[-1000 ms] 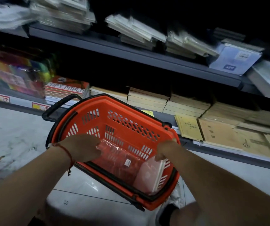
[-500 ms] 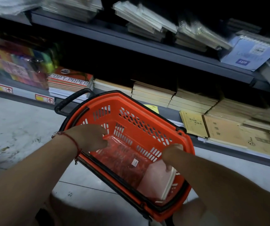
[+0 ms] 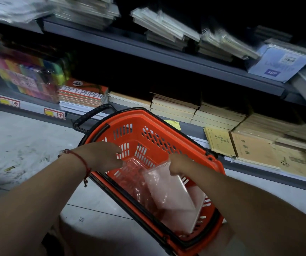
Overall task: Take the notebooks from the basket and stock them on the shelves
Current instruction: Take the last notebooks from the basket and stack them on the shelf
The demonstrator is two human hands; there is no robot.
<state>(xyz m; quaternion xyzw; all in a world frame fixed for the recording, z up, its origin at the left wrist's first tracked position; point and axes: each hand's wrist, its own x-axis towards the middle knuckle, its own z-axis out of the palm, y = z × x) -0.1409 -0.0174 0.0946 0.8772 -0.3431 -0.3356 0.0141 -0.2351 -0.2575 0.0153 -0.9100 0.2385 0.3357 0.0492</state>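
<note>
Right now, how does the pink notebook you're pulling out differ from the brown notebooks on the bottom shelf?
The pink notebook is tilted up out of the orange basket, pinched at its top edge by the right hand; the brown notebooks lie flat in stacks on the shelf, untouched. The pink one is wrapped in glossy clear plastic; the brown ones look matte, with no wrap that I can make out. The pink cover is plain; some brown covers carry print.
</note>
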